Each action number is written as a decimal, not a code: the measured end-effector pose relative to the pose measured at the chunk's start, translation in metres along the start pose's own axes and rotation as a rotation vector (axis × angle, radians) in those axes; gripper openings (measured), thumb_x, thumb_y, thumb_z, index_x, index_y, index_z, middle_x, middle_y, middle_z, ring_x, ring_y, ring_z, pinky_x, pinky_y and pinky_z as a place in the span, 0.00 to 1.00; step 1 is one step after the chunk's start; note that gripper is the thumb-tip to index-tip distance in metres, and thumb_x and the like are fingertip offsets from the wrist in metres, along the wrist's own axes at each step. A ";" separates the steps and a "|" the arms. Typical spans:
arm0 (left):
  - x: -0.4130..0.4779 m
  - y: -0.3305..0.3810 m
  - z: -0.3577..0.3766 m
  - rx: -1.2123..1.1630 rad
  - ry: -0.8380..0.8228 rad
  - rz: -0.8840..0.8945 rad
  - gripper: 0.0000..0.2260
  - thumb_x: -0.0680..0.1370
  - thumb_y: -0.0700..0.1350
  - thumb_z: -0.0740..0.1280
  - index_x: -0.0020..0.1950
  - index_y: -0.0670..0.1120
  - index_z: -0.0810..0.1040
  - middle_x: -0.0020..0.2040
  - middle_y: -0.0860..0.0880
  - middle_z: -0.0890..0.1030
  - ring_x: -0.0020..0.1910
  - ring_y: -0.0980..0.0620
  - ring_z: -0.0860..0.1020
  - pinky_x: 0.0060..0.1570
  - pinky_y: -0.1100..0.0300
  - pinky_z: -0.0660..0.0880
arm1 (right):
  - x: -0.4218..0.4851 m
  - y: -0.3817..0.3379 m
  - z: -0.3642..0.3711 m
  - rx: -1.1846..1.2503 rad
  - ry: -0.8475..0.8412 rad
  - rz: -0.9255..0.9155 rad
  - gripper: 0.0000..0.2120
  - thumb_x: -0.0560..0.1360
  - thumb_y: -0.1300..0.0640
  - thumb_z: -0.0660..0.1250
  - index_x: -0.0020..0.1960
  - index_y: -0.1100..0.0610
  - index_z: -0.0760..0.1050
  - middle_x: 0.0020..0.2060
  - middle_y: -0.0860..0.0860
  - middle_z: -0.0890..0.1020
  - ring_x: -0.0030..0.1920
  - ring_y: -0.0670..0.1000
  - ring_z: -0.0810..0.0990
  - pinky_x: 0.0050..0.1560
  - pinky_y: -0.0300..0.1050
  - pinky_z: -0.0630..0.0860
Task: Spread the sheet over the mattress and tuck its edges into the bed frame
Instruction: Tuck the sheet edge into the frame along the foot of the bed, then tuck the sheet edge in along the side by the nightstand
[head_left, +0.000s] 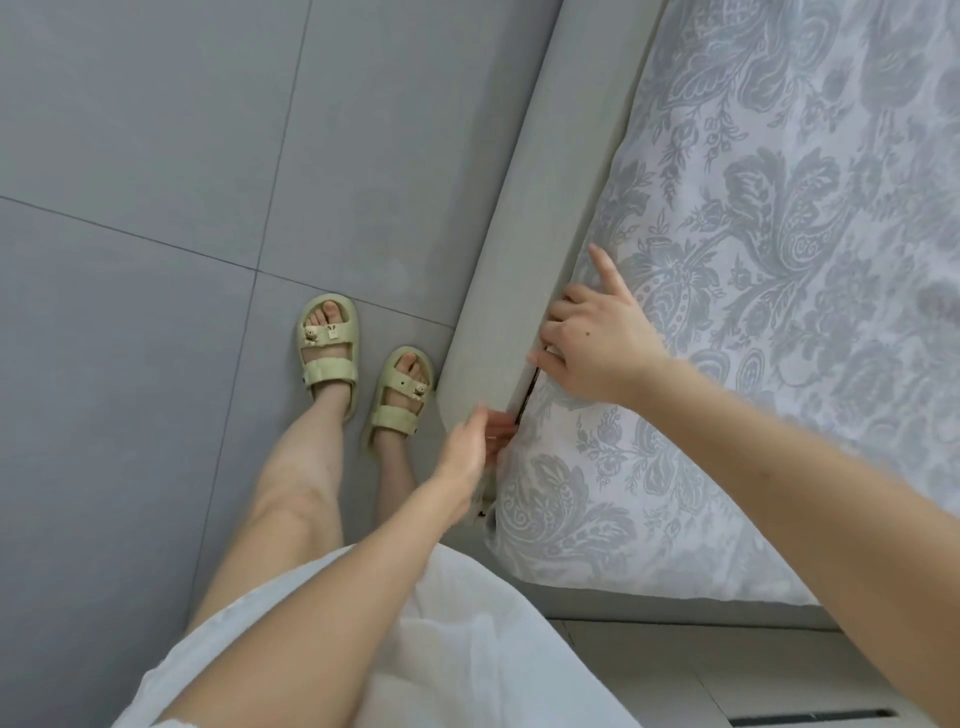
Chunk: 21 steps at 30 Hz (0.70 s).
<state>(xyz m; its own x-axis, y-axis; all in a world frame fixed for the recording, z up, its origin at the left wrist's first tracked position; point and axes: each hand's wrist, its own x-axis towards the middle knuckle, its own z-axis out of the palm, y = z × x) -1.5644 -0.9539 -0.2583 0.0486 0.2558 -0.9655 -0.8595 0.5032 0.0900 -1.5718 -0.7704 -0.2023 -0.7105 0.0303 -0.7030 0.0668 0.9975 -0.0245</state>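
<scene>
A white sheet (769, 270) with a grey paisley pattern covers the mattress on the right. The grey padded bed frame (524, 249) runs along its left side. My right hand (597, 343) lies on the sheet at the mattress edge, its fingers pushing into the dark gap between mattress and frame. My left hand (475, 441) is lower down at the frame's end, by the mattress corner, with its fingertips in the same gap against the sheet. Whether the fingers pinch cloth is hidden.
Grey floor tiles (156, 260) fill the left side. My feet in pale green sandals (327, 348) stand close beside the frame. My white skirt (457, 649) hangs at the bottom. A lower frame edge and a floor vent (810, 719) lie at the bottom right.
</scene>
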 end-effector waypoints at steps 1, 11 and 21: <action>-0.007 -0.010 0.003 0.041 -0.050 -0.048 0.21 0.83 0.50 0.48 0.57 0.41 0.77 0.50 0.46 0.80 0.46 0.54 0.78 0.45 0.63 0.73 | -0.003 -0.001 0.003 0.005 0.031 -0.008 0.21 0.77 0.45 0.58 0.42 0.58 0.82 0.34 0.51 0.79 0.48 0.56 0.76 0.73 0.63 0.39; -0.001 0.008 0.005 0.214 -0.049 -0.182 0.26 0.81 0.58 0.46 0.54 0.43 0.78 0.48 0.44 0.81 0.42 0.49 0.78 0.43 0.58 0.74 | -0.018 -0.018 0.019 0.259 0.303 0.076 0.16 0.77 0.46 0.58 0.48 0.54 0.82 0.48 0.48 0.83 0.55 0.51 0.78 0.74 0.59 0.46; -0.039 0.104 -0.003 0.336 0.097 0.129 0.13 0.82 0.46 0.52 0.44 0.43 0.71 0.37 0.46 0.73 0.31 0.52 0.70 0.32 0.62 0.66 | -0.124 -0.133 0.050 0.564 -0.049 0.317 0.17 0.75 0.49 0.60 0.59 0.52 0.78 0.74 0.53 0.64 0.75 0.63 0.52 0.70 0.64 0.57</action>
<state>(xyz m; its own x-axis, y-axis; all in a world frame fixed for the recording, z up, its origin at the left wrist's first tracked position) -1.6567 -0.9139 -0.2120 -0.1115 0.2637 -0.9581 -0.6392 0.7192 0.2723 -1.4574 -0.9097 -0.1469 -0.5639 0.3019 -0.7687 0.6357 0.7529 -0.1707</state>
